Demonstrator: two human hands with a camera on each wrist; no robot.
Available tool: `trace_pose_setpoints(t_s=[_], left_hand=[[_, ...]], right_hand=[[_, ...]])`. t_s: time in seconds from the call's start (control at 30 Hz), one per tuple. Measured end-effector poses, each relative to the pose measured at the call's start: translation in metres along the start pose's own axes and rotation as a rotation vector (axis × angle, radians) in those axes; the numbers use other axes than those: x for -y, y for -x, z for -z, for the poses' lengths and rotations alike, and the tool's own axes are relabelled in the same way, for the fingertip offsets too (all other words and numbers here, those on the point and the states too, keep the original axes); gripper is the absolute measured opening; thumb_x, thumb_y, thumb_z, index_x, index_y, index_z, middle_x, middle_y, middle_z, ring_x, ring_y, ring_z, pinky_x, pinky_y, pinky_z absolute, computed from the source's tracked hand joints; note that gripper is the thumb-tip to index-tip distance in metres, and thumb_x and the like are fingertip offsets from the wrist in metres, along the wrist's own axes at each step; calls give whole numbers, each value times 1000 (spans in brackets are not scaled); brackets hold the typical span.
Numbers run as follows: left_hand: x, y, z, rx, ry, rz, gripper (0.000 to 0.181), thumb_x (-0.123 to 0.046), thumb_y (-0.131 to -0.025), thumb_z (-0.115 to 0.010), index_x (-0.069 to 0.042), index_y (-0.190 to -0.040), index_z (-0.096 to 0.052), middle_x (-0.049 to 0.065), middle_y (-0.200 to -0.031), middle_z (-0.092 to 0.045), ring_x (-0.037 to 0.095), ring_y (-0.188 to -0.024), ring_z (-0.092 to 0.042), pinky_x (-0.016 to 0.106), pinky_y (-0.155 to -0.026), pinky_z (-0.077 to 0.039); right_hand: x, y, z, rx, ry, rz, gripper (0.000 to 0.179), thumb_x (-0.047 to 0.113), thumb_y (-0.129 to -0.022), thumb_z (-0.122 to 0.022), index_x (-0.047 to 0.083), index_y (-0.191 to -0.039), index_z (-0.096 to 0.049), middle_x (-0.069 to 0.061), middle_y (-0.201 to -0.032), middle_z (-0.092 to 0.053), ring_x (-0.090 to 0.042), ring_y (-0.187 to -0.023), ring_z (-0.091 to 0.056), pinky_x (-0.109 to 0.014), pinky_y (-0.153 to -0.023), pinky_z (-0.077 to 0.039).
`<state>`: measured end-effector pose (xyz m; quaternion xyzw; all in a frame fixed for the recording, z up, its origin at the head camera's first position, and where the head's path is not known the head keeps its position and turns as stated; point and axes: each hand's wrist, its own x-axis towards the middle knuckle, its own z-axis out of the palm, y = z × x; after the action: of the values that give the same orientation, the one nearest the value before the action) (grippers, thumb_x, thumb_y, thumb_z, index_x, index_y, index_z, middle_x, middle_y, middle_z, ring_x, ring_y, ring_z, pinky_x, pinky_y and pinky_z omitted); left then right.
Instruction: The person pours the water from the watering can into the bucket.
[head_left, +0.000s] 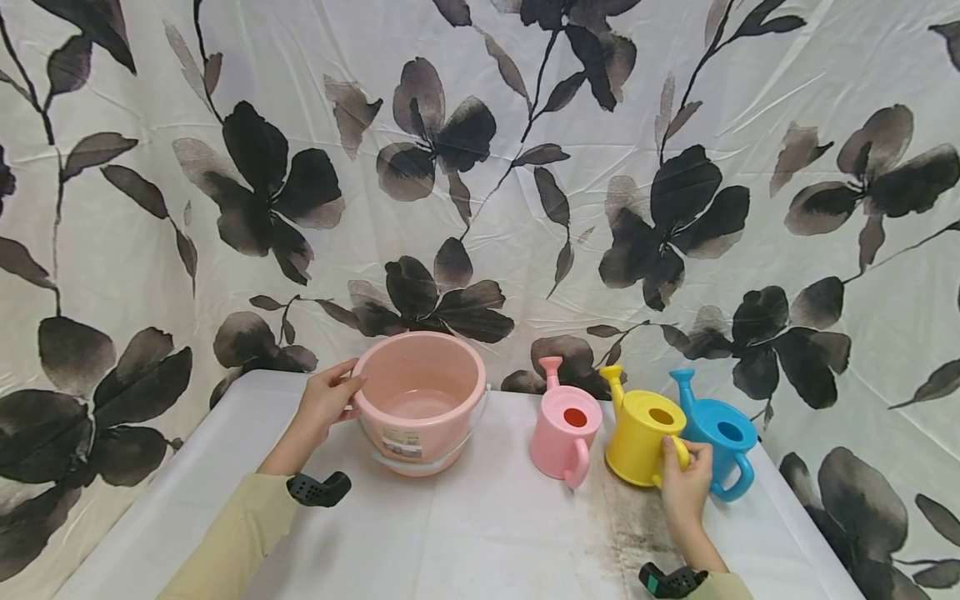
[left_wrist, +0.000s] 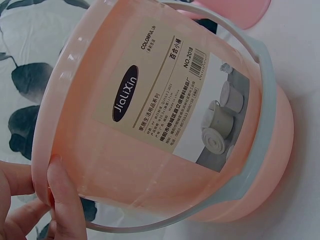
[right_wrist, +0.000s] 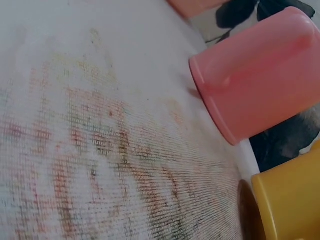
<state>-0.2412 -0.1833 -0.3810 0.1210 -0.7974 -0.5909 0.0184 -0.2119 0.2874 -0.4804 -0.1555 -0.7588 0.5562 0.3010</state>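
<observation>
My left hand (head_left: 321,407) grips the left rim of a pink plastic bucket (head_left: 442,429), thumb on the near side in the left wrist view. A printed label (left_wrist: 172,95) and a pale handle (left_wrist: 260,130) hang on the bucket's front. On the right, my right hand (head_left: 686,483) holds the handle of a yellow watering can (head_left: 637,442). In the right wrist view only part of the yellow can shows, and the hand is out of sight. A pink watering can (head_left: 555,437) stands left of the yellow one, a blue watering can (head_left: 720,433) right of it.
All stand on a white-covered table (head_left: 465,533), near its back edge. A brownish stain (head_left: 630,533) marks the cover in front of the yellow can. A floral curtain (head_left: 540,250) hangs behind and at both sides.
</observation>
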Motion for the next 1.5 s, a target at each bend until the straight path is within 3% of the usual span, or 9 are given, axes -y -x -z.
trace_pose_setpoints(t_s=[0.27, 0.6, 0.7, 0.8, 0.9, 1.0, 1.23, 1.5], left_hand=[[0, -1, 0, -4, 5, 9, 55, -21, -100, -49, -10, -150, -31, 12, -110, -50, 2, -67, -54, 15, -58, -54], [0, -1, 0, -5, 2, 7, 55, -21, -100, -49, -9, -150, -31, 12, -108, -50, 2, -67, -54, 14, -58, -54], [0, -1, 0, -6, -1, 5, 55, -22, -100, -49, -9, -150, -32, 12, -108, -50, 3, -68, -54, 14, -58, -54], [0, -2, 0, -5, -1, 7, 55, -22, -100, -49, -10, -150, -31, 11, -107, -50, 3, -68, -53, 15, -59, -54], [0, -2, 0, -5, -1, 5, 55, -22, -100, -49, -10, -150, -31, 11, -106, -50, 3, -69, -54, 14, -59, -54], [0, -2, -1, -5, 0, 4, 55, -21, -100, -49, -9, -150, -31, 11, -106, -50, 3, -68, -54, 14, -58, -54], [1, -1, -1, -4, 5, 4, 55, -21, -100, -48, -9, -150, -31, 13, -110, -51, 2, -67, -54, 14, -58, -54], [0, 0, 0, -1, 8, -4, 55, -20, -99, -48, -8, -150, -31, 12, -108, -50, 2, -66, -54, 14, -58, -54]], right_hand=[[-5, 3, 0, 7, 17, 31, 35, 29, -99, -51, -1, -113, -41, -4, -99, -54, 1, -77, -48, -5, -63, -44], [-6, 10, 5, 35, -6, -7, 32, 27, -99, -52, 0, -112, -42, 16, -84, -51, -2, -73, -49, -9, -63, -46], [-5, 11, 6, 48, 12, -31, 34, 28, -99, -51, -1, -114, -42, 9, -89, -55, 0, -75, -50, -9, -65, -47], [-4, 13, 8, 54, 25, -40, 36, 28, -100, -50, -3, -117, -41, -6, -101, -59, 6, -78, -49, -6, -66, -46], [-3, 15, 9, 52, 30, -33, 39, 27, -100, -50, -4, -120, -40, -19, -112, -56, 12, -82, -45, -2, -66, -43], [-2, 17, 10, 47, 38, -34, 42, 27, -100, -50, -5, -124, -37, -21, -118, -51, 12, -85, -42, 1, -67, -39], [3, 20, 11, -7, 61, -29, 39, 24, -99, -50, -4, -124, -38, -9, -113, -43, -2, -88, -37, -5, -69, -33], [17, 18, 16, -123, -37, 109, 27, 14, -97, -51, -2, -117, -41, 14, -102, -40, 5, -92, -41, -14, -81, -32]])
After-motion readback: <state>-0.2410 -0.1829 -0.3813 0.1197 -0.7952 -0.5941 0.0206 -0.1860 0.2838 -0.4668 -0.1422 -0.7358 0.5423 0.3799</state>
